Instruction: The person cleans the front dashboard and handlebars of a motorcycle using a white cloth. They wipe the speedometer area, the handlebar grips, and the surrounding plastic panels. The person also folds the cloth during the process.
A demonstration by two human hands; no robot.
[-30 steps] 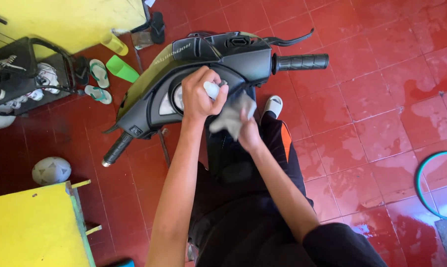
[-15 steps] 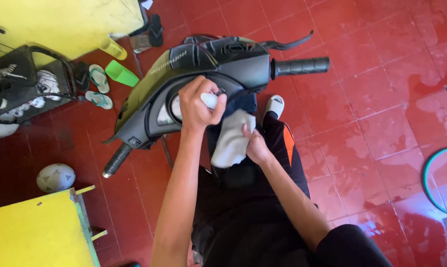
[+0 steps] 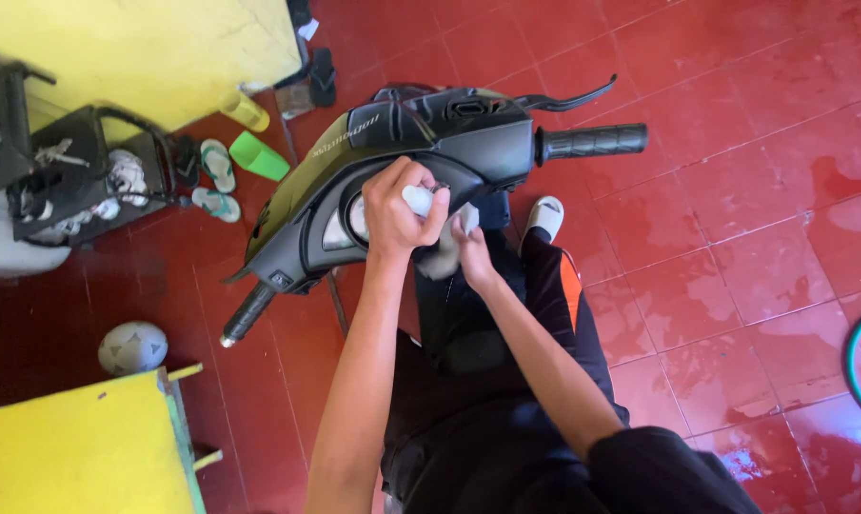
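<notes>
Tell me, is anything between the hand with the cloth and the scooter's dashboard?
Nothing visible is. The right hand presses a pale cloth right beside the scooter's dashboard. The left hand grips a small white bottle in front of the dials, covering part of them.

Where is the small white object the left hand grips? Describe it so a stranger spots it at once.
Start at the scooter's black handlebar cowl in the upper middle of the view. Just below it, over the instrument dial, the left hand closes around a small white cylinder. Unlike the limp grey cloth in the right hand beside it, it is smooth and rigid.
</notes>
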